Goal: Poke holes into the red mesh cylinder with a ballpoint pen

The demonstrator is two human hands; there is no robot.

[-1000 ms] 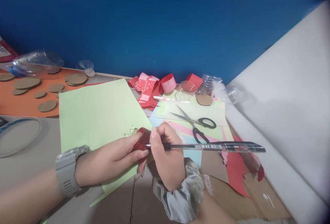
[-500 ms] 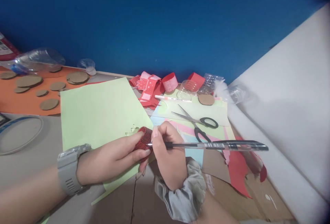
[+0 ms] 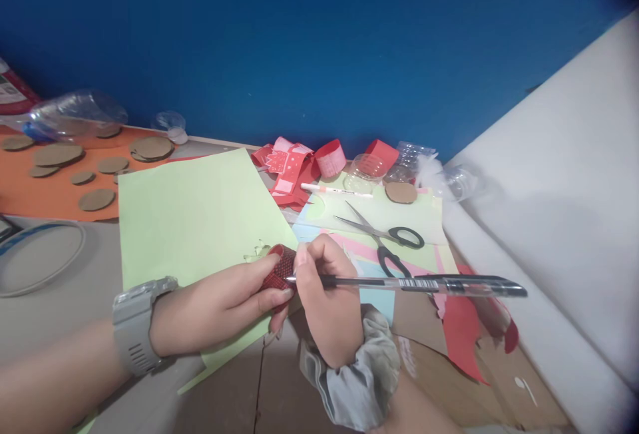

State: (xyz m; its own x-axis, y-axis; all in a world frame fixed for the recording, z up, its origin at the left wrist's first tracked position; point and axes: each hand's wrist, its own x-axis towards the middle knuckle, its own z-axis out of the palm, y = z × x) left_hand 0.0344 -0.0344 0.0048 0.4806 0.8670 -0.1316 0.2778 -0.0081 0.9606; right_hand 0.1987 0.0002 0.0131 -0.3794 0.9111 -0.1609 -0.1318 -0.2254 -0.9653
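In the middle of the head view my left hand [image 3: 219, 311] is closed on a small red paper ring [image 3: 280, 265] covered in dark markings, thumb on one side and fingers around it. My right hand [image 3: 329, 297] grips a clear ballpoint pen [image 3: 419, 283] with a black cap on its back end. The pen lies nearly level, its tip against the ring's outer face. Beneath my left hand spreads a light green paper sheet [image 3: 194, 221]. Small curled green scraps [image 3: 257, 252] lie just behind the ring.
Open scissors [image 3: 379, 237] rest on coloured paper to the right. Red paper rings [image 3: 330, 159], a white marker [image 3: 337, 190] and plastic pieces line the blue wall. Left are cardboard discs [image 3: 97, 200] on orange paper, a plastic bottle [image 3: 80, 114] and a hoop [image 3: 42, 257].
Almost nothing differs. The pen's capped end has swung very slightly outward to the right and down, while both hands hold their places.
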